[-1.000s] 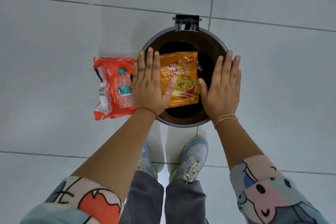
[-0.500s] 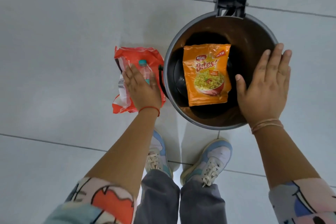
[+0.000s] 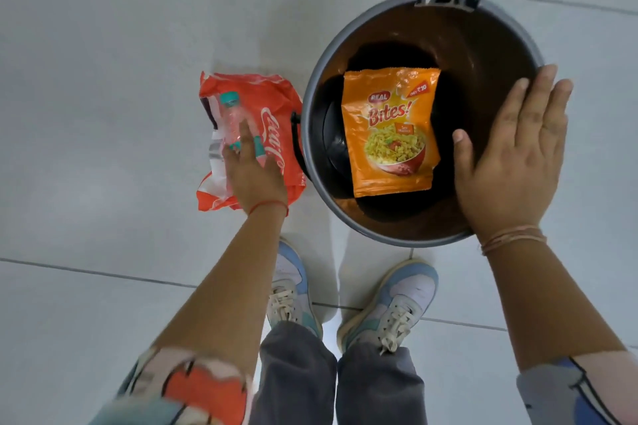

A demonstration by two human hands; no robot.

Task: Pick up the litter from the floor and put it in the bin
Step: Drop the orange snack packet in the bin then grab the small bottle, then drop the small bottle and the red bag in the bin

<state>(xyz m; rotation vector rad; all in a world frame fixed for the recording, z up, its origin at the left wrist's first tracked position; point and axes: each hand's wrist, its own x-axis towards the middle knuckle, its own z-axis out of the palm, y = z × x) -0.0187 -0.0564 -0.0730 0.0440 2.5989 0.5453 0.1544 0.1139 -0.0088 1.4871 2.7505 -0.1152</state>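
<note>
Bottle [image 3: 234, 121]: small, clear, teal cap.

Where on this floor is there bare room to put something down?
Bare tile lies left of the red wrapper and beyond it. It is crowded between wrapper and bin, which touch or nearly so, with the left hand on the small bottle. The right hand covers the bin's right rim.

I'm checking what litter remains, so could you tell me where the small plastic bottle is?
The small plastic bottle lies on the red wrapper on the floor, left of the bin, under the left hand.
</note>
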